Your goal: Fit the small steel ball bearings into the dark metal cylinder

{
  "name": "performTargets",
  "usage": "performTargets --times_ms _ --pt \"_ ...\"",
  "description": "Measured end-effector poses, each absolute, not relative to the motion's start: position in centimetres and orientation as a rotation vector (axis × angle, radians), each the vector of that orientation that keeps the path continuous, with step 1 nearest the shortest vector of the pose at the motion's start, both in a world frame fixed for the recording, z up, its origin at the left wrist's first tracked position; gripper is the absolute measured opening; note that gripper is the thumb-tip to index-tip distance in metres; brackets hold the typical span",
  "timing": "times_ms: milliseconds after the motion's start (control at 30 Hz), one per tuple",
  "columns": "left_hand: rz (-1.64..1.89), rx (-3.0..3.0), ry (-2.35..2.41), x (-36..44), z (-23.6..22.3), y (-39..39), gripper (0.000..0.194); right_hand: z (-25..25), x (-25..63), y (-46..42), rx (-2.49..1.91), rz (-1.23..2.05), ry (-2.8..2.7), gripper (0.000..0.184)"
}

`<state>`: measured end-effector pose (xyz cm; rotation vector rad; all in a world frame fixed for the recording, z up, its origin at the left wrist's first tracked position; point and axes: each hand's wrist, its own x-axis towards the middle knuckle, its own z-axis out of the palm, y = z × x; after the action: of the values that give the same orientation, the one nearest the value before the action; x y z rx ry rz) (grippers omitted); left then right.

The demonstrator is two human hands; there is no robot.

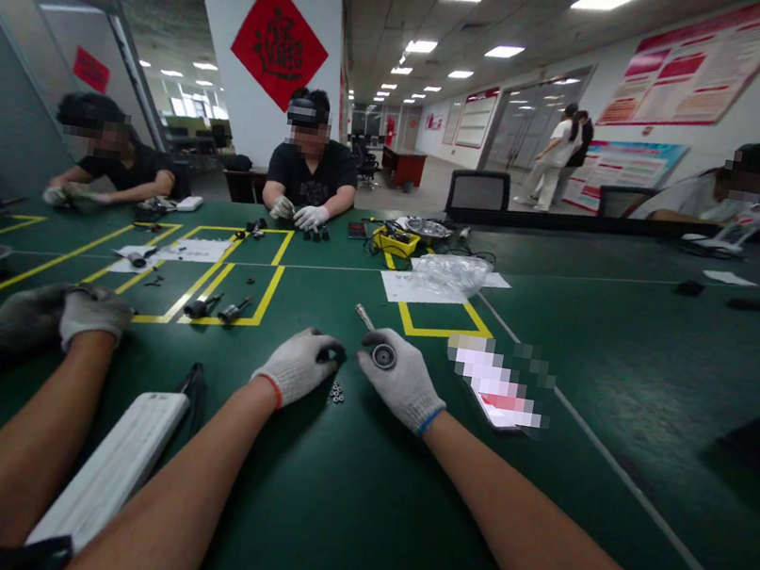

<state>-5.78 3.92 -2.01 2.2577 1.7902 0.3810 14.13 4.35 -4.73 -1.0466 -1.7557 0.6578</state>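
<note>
My left hand [300, 366], in a white knit glove with an orange cuff, is closed above the green tabletop. Something dark shows at its fingertips, too small to make out. Just to its right, my right hand [406, 384], gloved with a blue cuff, grips a metal part with a round, ringed end face [384, 356]. A slim metal shaft [365, 317] sticks out beyond the fingers; whether it belongs to the same piece is hidden. Between and below the hands lie several small metal rings or nuts [336, 393].
A phone [500, 389] lies right of my right hand. At left are a white power strip [114, 464] and a co-worker's gloved hands [93, 318]. Ahead are motor-like parts [234, 309], yellow tape outlines, plastic wrap [449, 274] and a yellow tray [395, 242]. Other people sit around the table.
</note>
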Motion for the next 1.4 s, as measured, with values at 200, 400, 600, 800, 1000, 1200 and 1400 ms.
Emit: performTargets --times_ms 200,400,600,800,1000,1200,1400 --pt "0.35 2.316 1.76 -5.4 -2.3 4.1 0.02 -4.8 13.7 4.2 -1.096 0.618 -1.757 0.018" --pt "0.633 2.14 1.73 -5.4 -2.4 4.1 0.014 -4.7 13.6 4.2 -1.117 0.589 -1.747 0.018" --pt "1.066 1.681 1.329 -4.9 -1.8 3.8 0.021 -5.0 13.6 4.4 -1.146 0.585 -1.745 0.017" --pt "1.11 1.593 1.158 -4.0 -0.2 2.4 0.023 -5.0 13.4 4.2 -1.174 0.569 -1.817 0.015" --pt "1.118 1.689 1.121 -3.3 0.4 1.9 0.017 -4.7 13.5 4.1 -1.217 0.549 -1.895 0.013" --pt "1.038 1.857 1.175 -3.0 0.3 1.7 0.014 -4.5 13.7 4.1 -1.236 0.532 -1.989 0.008" --pt "1.071 2.027 1.273 -2.2 0.0 1.3 0.011 -4.8 13.6 4.1 -1.202 0.528 -1.98 0.007"
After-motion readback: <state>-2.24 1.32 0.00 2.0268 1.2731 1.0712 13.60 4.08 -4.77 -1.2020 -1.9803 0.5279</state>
